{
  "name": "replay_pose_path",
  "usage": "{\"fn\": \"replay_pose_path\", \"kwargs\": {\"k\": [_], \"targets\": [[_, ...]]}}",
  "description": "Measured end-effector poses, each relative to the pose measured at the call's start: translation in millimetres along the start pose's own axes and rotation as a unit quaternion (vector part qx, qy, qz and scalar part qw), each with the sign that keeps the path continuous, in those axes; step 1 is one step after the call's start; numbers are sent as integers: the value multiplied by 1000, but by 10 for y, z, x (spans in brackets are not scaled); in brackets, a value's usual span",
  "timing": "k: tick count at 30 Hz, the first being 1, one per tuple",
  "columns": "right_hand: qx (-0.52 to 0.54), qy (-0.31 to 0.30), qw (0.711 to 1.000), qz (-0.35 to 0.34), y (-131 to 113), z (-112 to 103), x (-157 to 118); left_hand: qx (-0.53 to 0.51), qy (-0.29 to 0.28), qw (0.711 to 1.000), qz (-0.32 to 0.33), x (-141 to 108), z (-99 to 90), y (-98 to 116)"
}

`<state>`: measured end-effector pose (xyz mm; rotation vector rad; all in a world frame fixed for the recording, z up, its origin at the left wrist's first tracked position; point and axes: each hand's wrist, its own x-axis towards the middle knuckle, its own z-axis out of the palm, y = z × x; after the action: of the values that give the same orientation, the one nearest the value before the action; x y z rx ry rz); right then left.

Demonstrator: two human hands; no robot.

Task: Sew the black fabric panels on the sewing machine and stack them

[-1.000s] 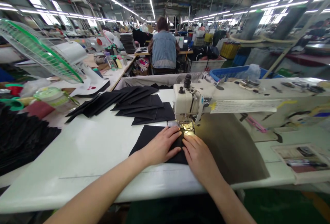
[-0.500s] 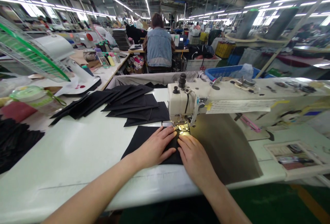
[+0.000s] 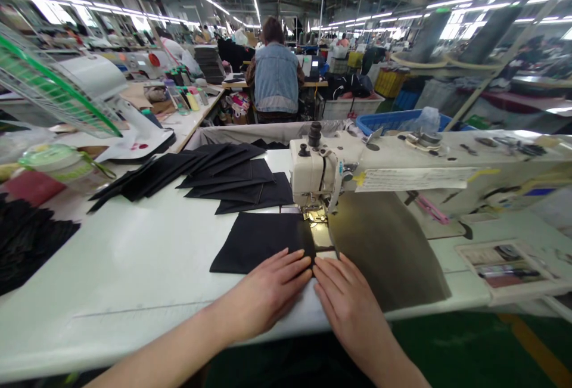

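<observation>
A dark fabric piece [image 3: 261, 239] lies flat on the pale sewing table [image 3: 147, 257], its far right corner by the lit presser foot of the sewing machine [image 3: 316, 216]. At the piece's near right corner rest the fingertips of my left hand [image 3: 272, 289], fingers stretched out and close together. My right hand [image 3: 351, 304] lies just right of it, its extended fingers touching the edge of the fabric near the table's front. Overlapping dark fabric pieces [image 3: 223, 173] are spread beyond, left of the machine head.
A white fan with a green rim [image 3: 58, 84] and a lidded container [image 3: 58, 164] stand at left, near a dark fabric pile [image 3: 31, 245]. A blue basket [image 3: 384, 123] sits behind the machine. A person in a denim vest [image 3: 276, 78] sits ahead, back turned.
Both hands have moved back toward the table's front edge, away from the presser foot. More of the fabric piece shows, and its near edge sits slightly higher in view.
</observation>
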<state>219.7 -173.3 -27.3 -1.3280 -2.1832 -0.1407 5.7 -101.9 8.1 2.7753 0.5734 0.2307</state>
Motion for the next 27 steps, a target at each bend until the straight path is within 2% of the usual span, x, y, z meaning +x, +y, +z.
{"fn": "replay_pose_path", "kwargs": {"k": [3, 9, 17, 21, 27], "targets": [[-8, -5, 1000, 11, 13, 19, 26, 2, 12, 1000, -4, -12, 1, -28], [-33, -20, 998, 43, 115, 144, 309, 1, 43, 999, -18, 121, -32, -328], [-61, -52, 992, 93, 204, 208, 634, 16, 54, 998, -12, 349, -138, -668], [-57, -61, 990, 110, 218, 233, 675, 14, 63, 998, -4, 427, -174, -800], [-30, -25, 994, 99, 196, 221, 563, 6, 69, 997, -29, 450, -147, -873]]}}
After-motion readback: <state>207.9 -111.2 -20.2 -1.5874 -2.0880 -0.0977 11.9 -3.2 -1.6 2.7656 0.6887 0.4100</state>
